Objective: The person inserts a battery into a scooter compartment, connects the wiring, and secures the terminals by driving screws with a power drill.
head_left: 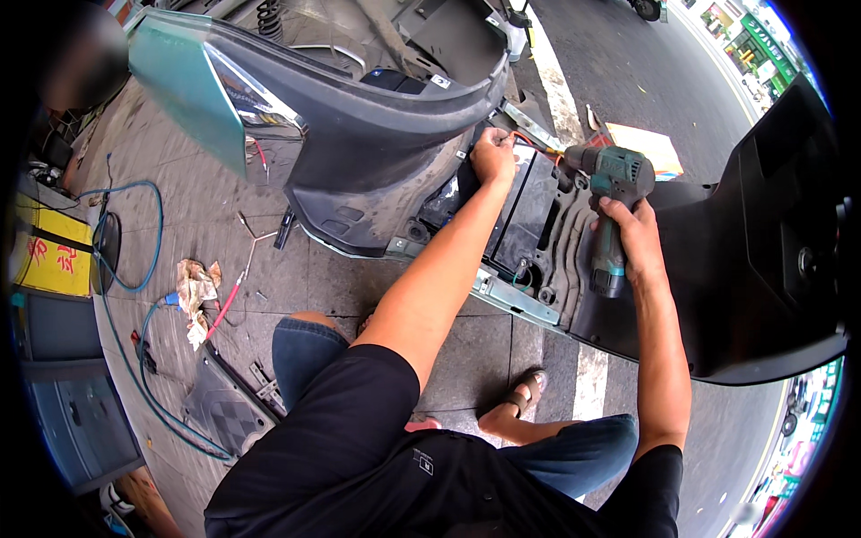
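My right hand point(632, 235) is wrapped round the grip of a green and black cordless drill point(619, 170). The drill's nose points left, toward my left hand point(493, 155). That hand's fingers are pinched together over the far end of the black battery point(527, 211) in the scooter's open floor. What they hold, if anything, is hidden. A red-orange wire point(529, 140) runs between the fingers and the drill's nose. Around the battery lies the scooter's grey floor frame point(563, 235), with ribs and holes.
The scooter's dark front shield point(386, 152) with a teal panel point(184, 85) stands left, its black seat section point(762, 260) right. Beyond the drill lies a colourful box point(646, 148). A blue hose point(134, 354), crumpled paper point(195, 296) and a red-handled T-shaped tool point(238, 287) lie on the paving.
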Demonstrator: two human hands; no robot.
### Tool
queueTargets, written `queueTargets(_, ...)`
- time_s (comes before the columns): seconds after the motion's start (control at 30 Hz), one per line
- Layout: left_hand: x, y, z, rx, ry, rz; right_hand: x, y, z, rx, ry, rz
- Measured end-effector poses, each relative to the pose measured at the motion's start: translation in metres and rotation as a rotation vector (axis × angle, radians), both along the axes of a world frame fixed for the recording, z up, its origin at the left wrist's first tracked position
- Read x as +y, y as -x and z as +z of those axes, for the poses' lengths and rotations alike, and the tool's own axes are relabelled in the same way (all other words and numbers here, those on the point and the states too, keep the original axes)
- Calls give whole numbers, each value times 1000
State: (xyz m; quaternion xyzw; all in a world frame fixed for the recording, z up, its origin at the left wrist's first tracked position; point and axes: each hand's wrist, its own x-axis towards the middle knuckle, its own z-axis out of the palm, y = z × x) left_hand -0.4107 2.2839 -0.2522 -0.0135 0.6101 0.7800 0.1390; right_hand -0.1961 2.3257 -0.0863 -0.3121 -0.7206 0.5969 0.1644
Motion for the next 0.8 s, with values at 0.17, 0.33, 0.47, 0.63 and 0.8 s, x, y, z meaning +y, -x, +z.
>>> queueTargets(0.17,0,1,1,-26,40,-108,14,-2,4,25,88,-14)
queueTargets(0.33,0,4,-3,-37,38,-103,27,3,-5,3,141,25)
queueTargets(0.47,0,2,1,0,78,-112,23,-1,1,17,157,-2)
queueTargets(0.63,-3,3,1,-3,70,-67,31,7,-2,0,144,26)
queueTargets(0.8,-2,-1,5,-31,78,-91,41,6,2,-35,169,31)
